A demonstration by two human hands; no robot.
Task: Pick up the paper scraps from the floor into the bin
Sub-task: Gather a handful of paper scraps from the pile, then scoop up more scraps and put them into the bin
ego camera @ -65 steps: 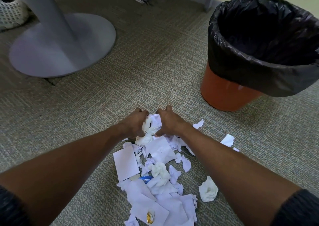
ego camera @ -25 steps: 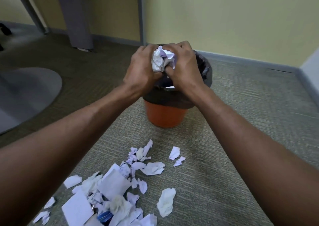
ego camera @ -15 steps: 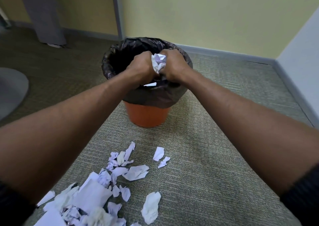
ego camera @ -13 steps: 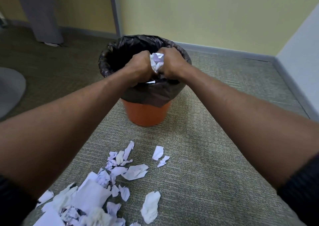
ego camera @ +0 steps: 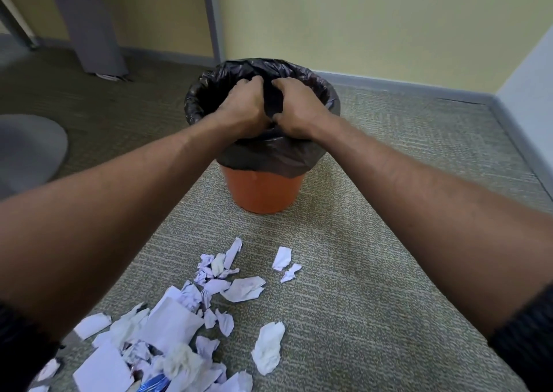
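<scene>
Where half a second earlier a crumpled white wad had shown between the thumbs, none showed now. Left hand (ego camera: 244,108) and right hand (ego camera: 296,108) hung side by side over the mouth of the round orange plastic bin (ego camera: 263,192), thumbs nearly touching. Fingers of both were slackened and bent down toward the inside, gripping nothing visible; only the crinkled black plastic liner (ego camera: 269,152) showed in the gap between them. Wad not seen anywhere; the bin's inside was dark and hidden behind the hands.

Bin sat in the same spot on the grey-green ribbed carpet (ego camera: 359,272), near the grey skirting board (ego camera: 404,85).

Torn white paper scraps (ego camera: 179,325) lay in a loose heap on the carpet, near side of the bin and to the left, under the left forearm, arranged as before. Two small white scraps (ego camera: 282,260) lay apart to the right of the heap, one crumpled white tissue (ego camera: 267,349) nearer the camera. A blue-striped wrapper (ego camera: 152,382) poked out at the bottom edge.

Flat grey round pedestal base (ego camera: 27,149) at far left.
</scene>
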